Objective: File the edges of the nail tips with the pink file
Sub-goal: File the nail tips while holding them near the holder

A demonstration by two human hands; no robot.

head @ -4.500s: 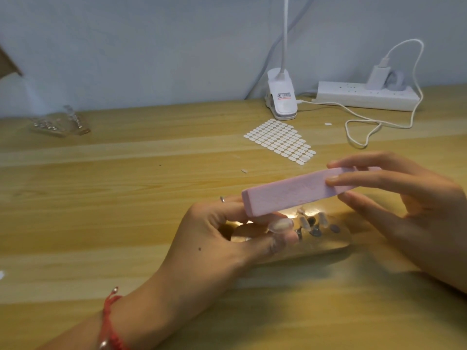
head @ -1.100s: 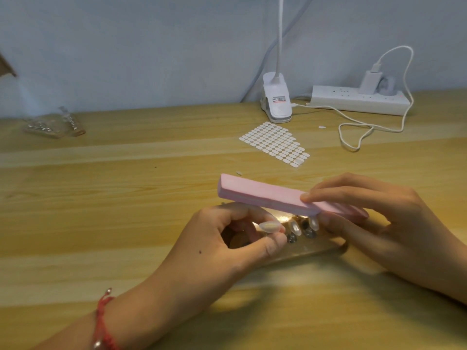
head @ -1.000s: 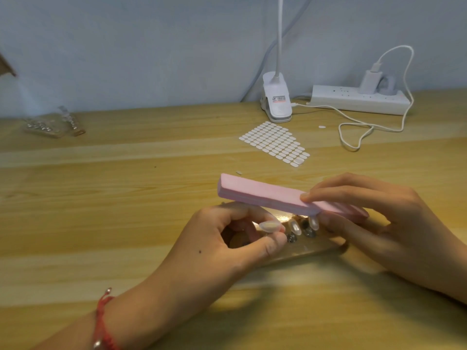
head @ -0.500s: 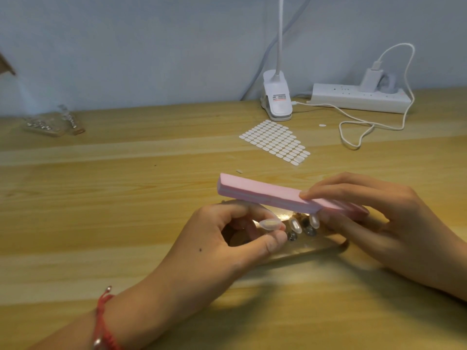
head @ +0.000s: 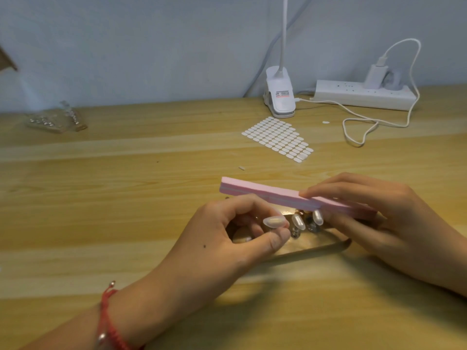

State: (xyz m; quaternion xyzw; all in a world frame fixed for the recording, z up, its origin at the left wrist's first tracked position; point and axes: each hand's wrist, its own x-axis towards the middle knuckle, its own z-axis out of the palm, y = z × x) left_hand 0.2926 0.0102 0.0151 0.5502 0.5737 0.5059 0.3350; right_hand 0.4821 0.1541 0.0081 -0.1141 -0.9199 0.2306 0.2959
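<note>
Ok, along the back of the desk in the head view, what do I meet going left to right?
Clear packet → clip lamp → power strip.

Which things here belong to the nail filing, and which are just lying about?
In use: pink file (right hand), nail tip (left hand), clear holder of tips.
Lying about: sticker sheet, clip lamp, power strip, cable, clear packet.

Your left hand (head: 222, 238), forearm in from 7 o'clock: fingers curled, thumb and forefinger pinching a tip (head: 274, 221). Your right hand (head: 379, 223), in from 4 o'clock: fingers stretched toward 9, gripping the file (head: 265, 193) from above and below. Hands near, not touching.
</note>
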